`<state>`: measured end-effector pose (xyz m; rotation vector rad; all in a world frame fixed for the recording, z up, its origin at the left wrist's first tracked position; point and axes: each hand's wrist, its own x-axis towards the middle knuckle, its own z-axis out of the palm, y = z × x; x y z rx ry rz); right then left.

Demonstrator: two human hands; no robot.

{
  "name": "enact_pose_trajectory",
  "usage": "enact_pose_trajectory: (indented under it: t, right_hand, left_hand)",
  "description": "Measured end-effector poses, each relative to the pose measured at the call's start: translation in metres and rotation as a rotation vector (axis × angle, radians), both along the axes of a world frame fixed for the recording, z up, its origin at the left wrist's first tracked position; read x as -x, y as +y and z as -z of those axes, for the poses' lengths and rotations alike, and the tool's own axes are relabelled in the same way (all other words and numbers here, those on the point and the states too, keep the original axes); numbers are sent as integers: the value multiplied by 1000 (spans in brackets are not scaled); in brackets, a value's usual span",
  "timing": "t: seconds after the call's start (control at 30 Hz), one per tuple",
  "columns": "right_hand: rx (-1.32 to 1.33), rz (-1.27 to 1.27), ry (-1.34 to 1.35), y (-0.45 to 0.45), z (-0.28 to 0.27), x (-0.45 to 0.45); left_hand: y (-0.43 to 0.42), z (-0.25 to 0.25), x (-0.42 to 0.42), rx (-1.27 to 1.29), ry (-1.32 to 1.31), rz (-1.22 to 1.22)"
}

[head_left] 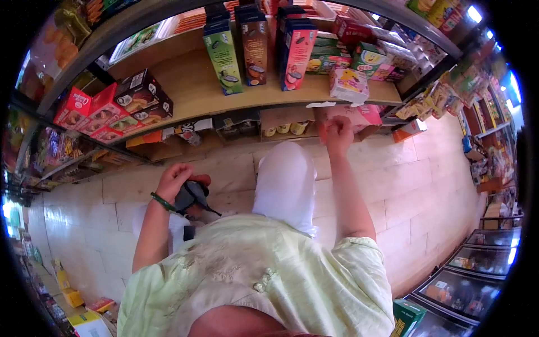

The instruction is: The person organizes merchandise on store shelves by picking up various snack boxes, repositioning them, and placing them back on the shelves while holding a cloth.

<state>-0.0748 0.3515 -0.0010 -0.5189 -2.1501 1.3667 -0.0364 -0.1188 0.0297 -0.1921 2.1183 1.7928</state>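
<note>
My right hand is closed in front of a pink box on the low shelf level; whether its fingers hold anything cannot be made out. On the left, my left hand has its fingers curled together near a dark grey cloth-like item; its grip is partly hidden. A pink and white box lies at the front edge of the wooden shelf, just above my right hand. Tall green, brown and pink boxes stand upright to its left.
Red biscuit boxes fill the shelf's left end. Yellow-lidded jars sit in a carton below the shelf. My knee is close to the shelf front. Glass-topped cases stand at lower right, hanging packets at upper right.
</note>
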Motion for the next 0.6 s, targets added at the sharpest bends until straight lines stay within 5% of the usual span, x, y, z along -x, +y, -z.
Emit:
enact_pose_trajectory:
  t: [0.2, 0.33, 0.4, 0.43, 0.5, 0.6]
  right_hand:
    - [-429, 342, 307, 17, -34, 21]
    - [-397, 425, 283, 42, -28, 48]
    - [379, 328, -15, 58, -32, 55]
    - [383, 325, -17, 50, -44, 53]
    - [981, 281, 61, 39, -67, 48]
    - [1061, 166, 7, 51, -67, 54]
  left_hand:
    - [2, 6, -8, -139, -36, -44]
    - [9, 7, -8, -146, -61, -99]
    - [8, 6, -9, -156, -71, -88]
    - [7, 5, -10, -169, -82, -77]
    - [4, 10, -10, -160, -87, -86]
    - [3, 11, -12, -141, -94, -94]
